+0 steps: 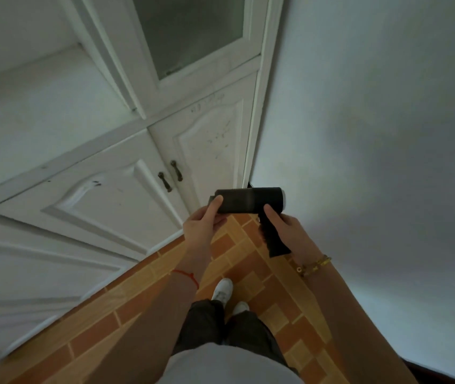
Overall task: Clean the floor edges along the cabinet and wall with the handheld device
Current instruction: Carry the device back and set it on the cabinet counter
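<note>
A plain pale wall (pixel 373 120) fills the right side of the view. A tall white wooden cabinet (pixel 82 162) with raised-panel lower doors and a frosted glass upper pane (pixel 190 31) occupies the left and centre; it meets the wall in a corner straight ahead. Between the two runs a narrow strip of floor (pixel 143 306) laid in orange and tan brick-pattern tile, tapering toward that corner. The person's dark trouser legs and white shoes (pixel 222 289) stand on this strip.

Two small dark metal pull handles (pixel 172 176) sit side by side on the lower doors, just left of the device.

The black cylindrical handheld device (pixel 248 200) is held horizontally in the air in front of the corner, well above the floor, its black grip (pixel 273 236) pointing down toward the person. The left hand (pixel 201 225) pinches the cylinder's left end, thumb on top. The right hand (pixel 287 225) wraps around the grip, thumb resting near the body. A red cord (pixel 189 277) circles the left wrist; a gold bracelet (pixel 315 264) circles the right.
</note>
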`<action>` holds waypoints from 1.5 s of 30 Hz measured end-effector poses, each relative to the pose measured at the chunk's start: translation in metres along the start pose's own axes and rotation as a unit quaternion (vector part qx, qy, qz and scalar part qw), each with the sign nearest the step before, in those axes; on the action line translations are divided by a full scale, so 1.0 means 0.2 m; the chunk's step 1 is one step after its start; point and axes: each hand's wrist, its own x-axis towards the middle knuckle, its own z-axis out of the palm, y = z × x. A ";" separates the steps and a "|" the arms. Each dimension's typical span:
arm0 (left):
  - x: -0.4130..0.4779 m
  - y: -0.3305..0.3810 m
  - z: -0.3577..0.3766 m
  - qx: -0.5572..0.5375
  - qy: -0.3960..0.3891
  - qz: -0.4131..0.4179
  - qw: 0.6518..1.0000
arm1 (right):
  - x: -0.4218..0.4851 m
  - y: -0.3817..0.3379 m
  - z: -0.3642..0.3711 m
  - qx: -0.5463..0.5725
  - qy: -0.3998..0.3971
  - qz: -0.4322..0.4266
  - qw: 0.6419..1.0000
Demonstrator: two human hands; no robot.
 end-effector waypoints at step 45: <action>-0.49 1.12 -2.79 -0.213 0.266 0.160 0.926 | -0.76 -0.66 2.77 -0.138 -0.309 -0.165 0.926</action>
